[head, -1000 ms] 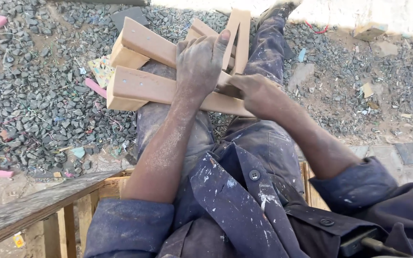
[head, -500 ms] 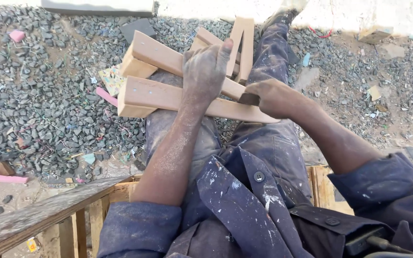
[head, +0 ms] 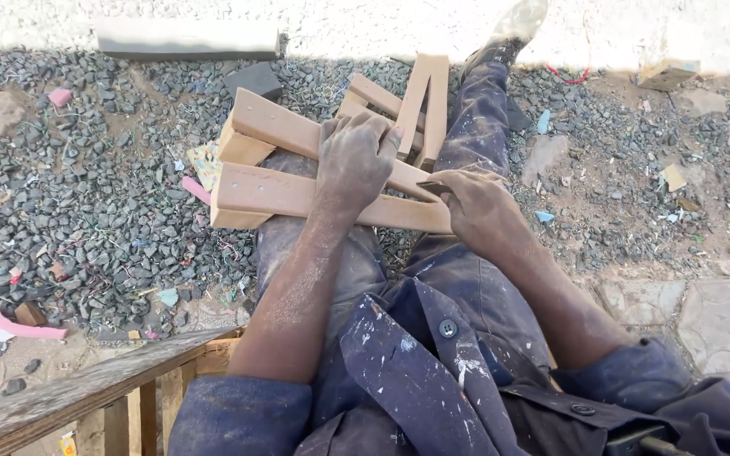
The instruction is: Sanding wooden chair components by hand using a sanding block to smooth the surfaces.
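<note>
Two long pale wooden bars (head: pixel 280 192) lie across my lap, meeting in a V toward the right. My left hand (head: pixel 355 160) presses flat on top of them, fingers spread over the upper bar (head: pixel 276 127). My right hand (head: pixel 476 207) is closed at the point where the bars meet, gripping a small dark tool (head: pixel 433 187) against the wood. More wooden pieces (head: pixel 422 100) lie beyond on my dusty blue trouser leg (head: pixel 479 127).
Grey gravel (head: pixel 103 203) covers the ground to the left, with pink scraps (head: pixel 23 328) and litter. A rough wooden frame (head: pixel 86 390) stands at lower left. A dark block (head: pixel 253 80) and a pale slab (head: pixel 187 38) lie farther off. Paving stones (head: pixel 694 312) sit at right.
The view has shifted slightly. My left hand has stayed on the bars, and my right hand has stayed at their joint with little movement.
</note>
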